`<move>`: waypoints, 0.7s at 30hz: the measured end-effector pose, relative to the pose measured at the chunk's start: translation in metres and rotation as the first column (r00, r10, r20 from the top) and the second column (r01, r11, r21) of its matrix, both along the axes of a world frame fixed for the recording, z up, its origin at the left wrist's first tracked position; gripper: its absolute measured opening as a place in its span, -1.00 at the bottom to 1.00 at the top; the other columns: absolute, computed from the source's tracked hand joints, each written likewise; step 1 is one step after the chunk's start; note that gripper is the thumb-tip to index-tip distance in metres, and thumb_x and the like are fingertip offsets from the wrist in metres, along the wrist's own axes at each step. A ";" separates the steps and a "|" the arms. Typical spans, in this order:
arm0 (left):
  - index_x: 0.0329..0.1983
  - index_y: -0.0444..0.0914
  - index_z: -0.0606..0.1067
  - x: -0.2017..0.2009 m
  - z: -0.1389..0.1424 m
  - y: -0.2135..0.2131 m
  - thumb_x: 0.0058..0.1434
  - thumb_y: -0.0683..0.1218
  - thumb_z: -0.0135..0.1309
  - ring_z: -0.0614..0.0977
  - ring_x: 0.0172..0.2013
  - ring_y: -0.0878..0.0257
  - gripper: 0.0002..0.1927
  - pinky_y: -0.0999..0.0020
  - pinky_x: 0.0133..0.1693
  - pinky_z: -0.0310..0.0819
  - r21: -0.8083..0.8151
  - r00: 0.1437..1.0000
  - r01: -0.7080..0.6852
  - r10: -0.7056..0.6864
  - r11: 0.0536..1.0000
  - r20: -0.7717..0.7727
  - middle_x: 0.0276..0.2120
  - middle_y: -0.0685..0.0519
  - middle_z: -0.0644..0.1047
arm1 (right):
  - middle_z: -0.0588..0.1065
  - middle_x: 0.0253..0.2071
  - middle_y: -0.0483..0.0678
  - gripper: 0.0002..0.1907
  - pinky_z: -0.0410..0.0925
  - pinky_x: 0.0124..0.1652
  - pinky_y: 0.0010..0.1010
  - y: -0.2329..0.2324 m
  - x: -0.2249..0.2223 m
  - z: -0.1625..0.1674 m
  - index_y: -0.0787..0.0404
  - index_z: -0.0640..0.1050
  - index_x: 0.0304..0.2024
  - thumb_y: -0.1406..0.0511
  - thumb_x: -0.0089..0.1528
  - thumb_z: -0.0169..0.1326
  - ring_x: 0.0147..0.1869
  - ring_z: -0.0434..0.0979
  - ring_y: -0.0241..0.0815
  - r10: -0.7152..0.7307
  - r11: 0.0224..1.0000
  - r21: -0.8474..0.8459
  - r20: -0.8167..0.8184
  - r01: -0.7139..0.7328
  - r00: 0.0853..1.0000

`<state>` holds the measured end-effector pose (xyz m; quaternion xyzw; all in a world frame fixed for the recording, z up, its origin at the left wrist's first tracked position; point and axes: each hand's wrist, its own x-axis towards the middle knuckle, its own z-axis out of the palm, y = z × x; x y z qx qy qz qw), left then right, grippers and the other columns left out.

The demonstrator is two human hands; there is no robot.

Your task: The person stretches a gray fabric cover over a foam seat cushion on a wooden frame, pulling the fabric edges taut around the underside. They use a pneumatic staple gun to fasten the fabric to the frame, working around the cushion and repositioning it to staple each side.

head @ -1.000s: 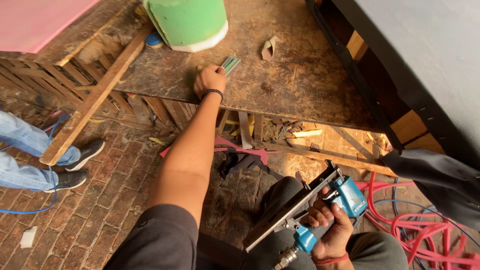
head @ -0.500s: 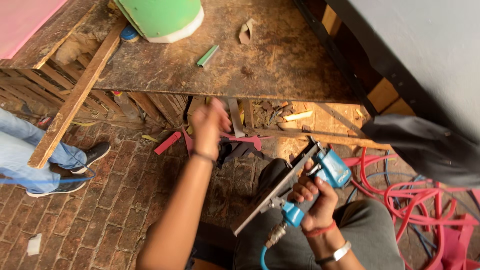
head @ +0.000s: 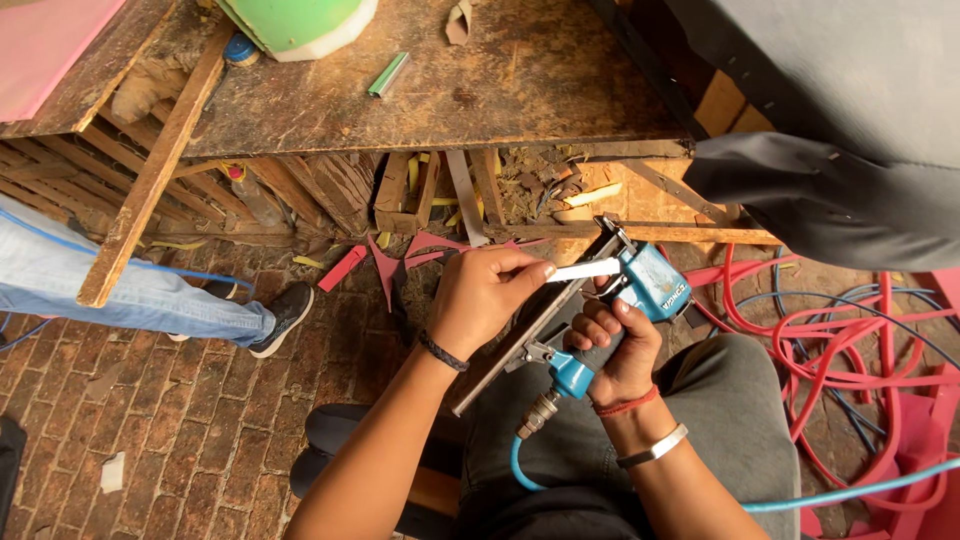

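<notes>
My right hand (head: 612,352) grips the handle of a blue pneumatic staple gun (head: 640,290) held over my lap, its long dark magazine (head: 520,340) slanting down to the left. My left hand (head: 485,295) pinches a pale strip of staples (head: 583,270) and holds it against the top of the magazine, close to the gun's head. A blue air hose (head: 530,470) leaves the base of the handle. Another green strip of staples (head: 388,74) lies on the worn wooden table (head: 520,90) above.
A green and white drum (head: 295,22) stands at the table's far edge. Another person's jeans leg and dark shoe (head: 280,315) are at the left on the brick floor. Red hoses (head: 800,320) coil at the right. Grey fabric (head: 830,190) hangs upper right.
My left hand left the table, came back to my lap and now holds a staple strip against the gun's magazine. The gun stays in my right hand.
</notes>
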<state>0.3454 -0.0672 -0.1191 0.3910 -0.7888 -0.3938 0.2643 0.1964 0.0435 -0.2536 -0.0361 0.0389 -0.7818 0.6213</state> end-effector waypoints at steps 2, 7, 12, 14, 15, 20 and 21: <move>-0.23 -0.28 0.67 -0.008 0.004 0.006 0.21 -0.01 0.25 0.57 -0.54 0.46 -0.76 0.46 -0.48 0.42 -0.074 0.998 -0.016 0.011 0.997 -0.063 -0.51 0.01 0.63 | 0.30 -0.52 -0.28 -0.68 0.32 -0.32 -0.47 0.003 -0.003 0.003 0.23 0.50 0.07 0.28 0.29 0.10 -0.45 0.32 -0.39 -0.011 1.000 0.004 -0.016 0.011 1.000; -0.18 -0.27 0.68 -0.018 0.012 0.005 0.25 -0.02 0.21 0.55 -0.52 0.43 -0.77 0.44 -0.47 0.39 0.022 0.969 -0.155 0.157 0.988 -0.192 -0.51 0.01 0.64 | 0.31 -0.53 -0.28 -0.67 0.33 -0.33 -0.46 0.009 -0.005 0.013 0.20 0.51 0.08 0.27 0.27 0.11 -0.46 0.33 -0.38 -0.004 1.000 -0.023 -0.025 0.003 1.000; -0.19 -0.29 0.67 -0.015 0.006 0.008 0.27 -0.04 0.23 0.60 -0.46 0.50 -0.79 0.53 -0.41 0.47 0.004 0.995 -0.044 0.044 0.999 -0.093 -0.46 0.11 0.67 | 0.32 -0.52 -0.29 -0.67 0.30 -0.34 -0.49 0.012 -0.005 0.019 0.22 0.51 0.09 0.26 0.29 0.11 -0.45 0.33 -0.40 -0.037 0.999 0.018 -0.056 0.038 0.998; -0.16 -0.29 0.66 -0.013 0.002 0.010 0.27 -0.07 0.22 0.59 -0.46 0.50 -0.80 0.55 -0.40 0.46 0.080 0.987 -0.008 0.021 0.997 -0.161 -0.45 0.11 0.66 | 0.31 -0.53 -0.29 -0.67 0.30 -0.34 -0.49 0.012 -0.005 0.019 0.21 0.50 0.09 0.26 0.28 0.12 -0.46 0.32 -0.40 -0.031 0.999 0.020 -0.077 0.033 0.997; -0.14 -0.29 0.66 -0.013 0.000 0.011 0.27 -0.09 0.22 0.58 -0.46 0.50 -0.81 0.55 -0.40 0.46 0.120 0.980 0.017 0.007 0.993 -0.198 -0.45 0.11 0.66 | 0.30 -0.54 -0.29 -0.67 0.30 -0.34 -0.50 0.013 -0.005 0.019 0.20 0.50 0.09 0.26 0.28 0.12 -0.46 0.32 -0.40 -0.032 0.999 0.024 -0.090 0.034 0.995; -0.11 -0.32 0.64 -0.014 -0.009 0.011 0.29 -0.12 0.22 0.63 -0.34 0.49 -0.81 0.54 -0.28 0.54 0.112 0.943 0.104 -0.062 0.988 -0.327 -0.31 0.11 0.69 | 0.30 -0.53 -0.29 -0.66 0.30 -0.34 -0.49 0.013 -0.005 0.018 0.19 0.50 0.09 0.26 0.27 0.12 -0.46 0.32 -0.40 -0.015 1.000 0.004 -0.083 0.015 0.996; -0.10 -0.33 0.63 -0.014 -0.010 0.012 0.28 -0.13 0.22 0.64 -0.31 0.49 -0.81 0.54 -0.25 0.56 0.132 0.930 0.124 -0.069 0.984 -0.360 -0.28 0.10 0.69 | 0.30 -0.53 -0.29 -0.66 0.30 -0.34 -0.48 0.013 -0.005 0.019 0.20 0.50 0.08 0.26 0.27 0.12 -0.46 0.32 -0.39 -0.022 1.000 0.008 -0.084 0.022 0.996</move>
